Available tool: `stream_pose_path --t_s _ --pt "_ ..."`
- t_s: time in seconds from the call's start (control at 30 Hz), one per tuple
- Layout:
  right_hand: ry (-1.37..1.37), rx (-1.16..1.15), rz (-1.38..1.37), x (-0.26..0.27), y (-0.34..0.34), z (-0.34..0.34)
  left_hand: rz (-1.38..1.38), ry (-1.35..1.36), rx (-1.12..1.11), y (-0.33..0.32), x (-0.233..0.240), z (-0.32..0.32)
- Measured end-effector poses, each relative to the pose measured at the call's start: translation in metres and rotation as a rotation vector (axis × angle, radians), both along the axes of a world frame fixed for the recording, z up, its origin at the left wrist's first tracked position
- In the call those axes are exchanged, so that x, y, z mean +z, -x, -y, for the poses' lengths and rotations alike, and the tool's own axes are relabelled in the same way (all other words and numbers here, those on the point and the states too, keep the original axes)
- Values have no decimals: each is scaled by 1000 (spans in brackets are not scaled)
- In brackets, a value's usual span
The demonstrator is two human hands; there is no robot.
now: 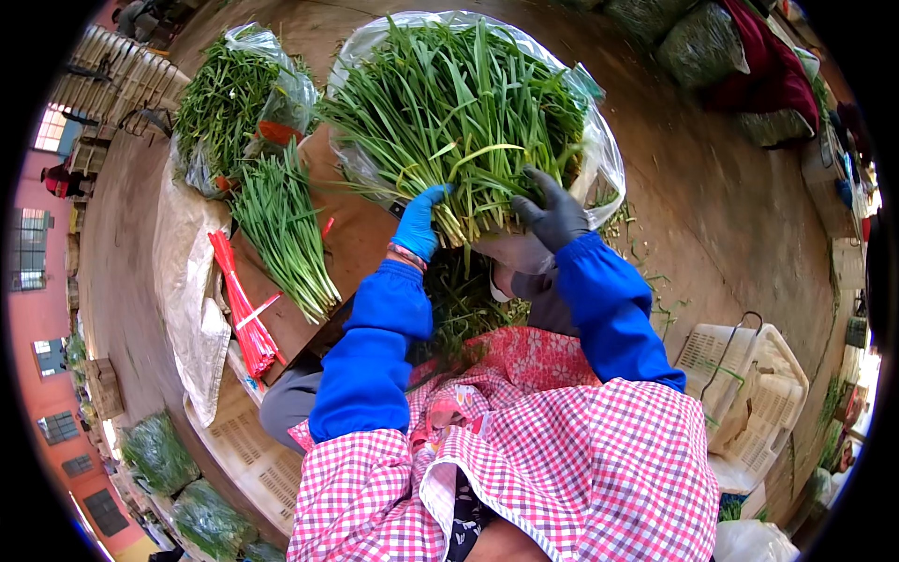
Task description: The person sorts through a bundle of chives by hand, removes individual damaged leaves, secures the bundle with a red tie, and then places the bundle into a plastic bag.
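Observation:
My left hand (420, 223), in a blue glove, grips the stem ends of a bunch of green leafy stalks (449, 204), which look like garlic chives. Behind it, a large heap of the same greens (463, 91) fills a clear plastic bag (609, 158) with its edge spread around them. My right hand (555, 211), in a dark grey glove, is at the right side of the bunch, thumb and fingers apart beside the leaves. One yellowed leaf (484, 149) lies across the stalks. A sorted bundle of chives (288, 232) lies to the left on a brown board (270, 263).
Red ties (242, 309), bound with a pale strip, lie on the board's near left edge. A second bag of greens (228, 105) stands beyond. White plastic crates (755, 400) sit at right. Leaf scraps (477, 302) litter the floor below my hands.

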State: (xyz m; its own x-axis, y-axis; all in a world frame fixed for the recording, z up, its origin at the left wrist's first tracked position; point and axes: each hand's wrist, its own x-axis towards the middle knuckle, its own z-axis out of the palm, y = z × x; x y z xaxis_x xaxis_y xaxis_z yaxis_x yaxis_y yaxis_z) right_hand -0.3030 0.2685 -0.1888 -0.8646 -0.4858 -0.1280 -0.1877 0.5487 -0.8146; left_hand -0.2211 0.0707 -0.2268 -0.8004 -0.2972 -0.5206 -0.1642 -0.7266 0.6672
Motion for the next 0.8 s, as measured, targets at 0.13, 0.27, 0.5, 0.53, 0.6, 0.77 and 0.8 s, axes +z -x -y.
stream_pose_path --t_s 0.13,0.27,0.5,0.53,0.6,0.77,0.8 --pt "244 -56 125 -20 -10 32 116 27 -215 -3 18 -1" --pt "167 -62 -344 -44 -20 55 63 -10 -237 2 31 -3" --pt "-198 152 -647 -15 -47 74 5 -169 -198 10 15 3" --pt "-226 200 -589 -11 -46 71 -56 -178 -127 14 4 5" --pt "-81 263 -521 -3 -45 65 -23 -156 -15 11 1 2" --pt "285 203 -250 1 -9 31 -17 -178 46 18 6 -19" --pt "247 152 -375 7 5 24 0 -159 74 21 8 -19"
